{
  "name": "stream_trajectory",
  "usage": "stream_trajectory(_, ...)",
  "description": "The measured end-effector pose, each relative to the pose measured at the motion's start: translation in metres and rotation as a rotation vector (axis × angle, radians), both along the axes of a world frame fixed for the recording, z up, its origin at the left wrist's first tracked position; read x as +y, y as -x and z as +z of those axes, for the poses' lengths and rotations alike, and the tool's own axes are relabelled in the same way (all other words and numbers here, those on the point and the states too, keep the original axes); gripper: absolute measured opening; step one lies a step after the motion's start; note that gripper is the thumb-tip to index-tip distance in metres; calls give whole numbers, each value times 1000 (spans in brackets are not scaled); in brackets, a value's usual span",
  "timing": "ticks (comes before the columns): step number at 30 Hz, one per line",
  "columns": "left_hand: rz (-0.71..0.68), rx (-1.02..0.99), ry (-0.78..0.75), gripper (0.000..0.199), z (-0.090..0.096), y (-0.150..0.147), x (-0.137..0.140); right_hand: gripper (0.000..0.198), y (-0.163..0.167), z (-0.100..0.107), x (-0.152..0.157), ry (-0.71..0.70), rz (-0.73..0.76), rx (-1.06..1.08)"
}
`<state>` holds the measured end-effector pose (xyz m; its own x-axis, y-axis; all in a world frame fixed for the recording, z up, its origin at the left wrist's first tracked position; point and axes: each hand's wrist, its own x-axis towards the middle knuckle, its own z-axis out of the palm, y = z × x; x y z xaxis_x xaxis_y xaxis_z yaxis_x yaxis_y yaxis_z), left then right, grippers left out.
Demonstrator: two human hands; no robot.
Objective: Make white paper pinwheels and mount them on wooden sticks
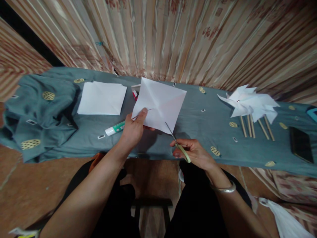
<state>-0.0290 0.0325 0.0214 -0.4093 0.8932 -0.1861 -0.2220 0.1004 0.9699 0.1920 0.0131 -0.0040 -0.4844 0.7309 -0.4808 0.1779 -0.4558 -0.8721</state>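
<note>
Pinching a white sheet (162, 99) by its left corner, the left hand (136, 126) has its grip clasped on the paper, over the middle of the cloth-covered counter (205, 129). The right hand (192, 151) wraps its grip about green-handled scissors (178, 147), a blade lying across the sheet's near corner. To the left lie a glue stick (114, 128) and, farther off, a paper stack (102, 99); to the right, white pinwheels (252, 102) and a dark phone (300, 144).

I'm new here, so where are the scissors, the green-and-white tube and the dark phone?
Scissors (182, 152): head view, on the pale yellow-green handle.
Green-and-white tube (118, 127): head view, on its green label.
Dark phone (301, 144): head view, on the middle of its upper face.
</note>
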Motion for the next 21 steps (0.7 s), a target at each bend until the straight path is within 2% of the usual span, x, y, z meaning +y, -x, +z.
stream_trajectory(4,-46,17,10,17,0,1,-1,41,2,2,0,32,-9,8)
stream_trajectory(11,-187,54,-38,24,-3,-5,-7,49,4,7,0,-59,20,-50)
stream_trajectory(21,-186,48,-23,25,-2,-5,-8,48,2,5,0,-94,44,-33)
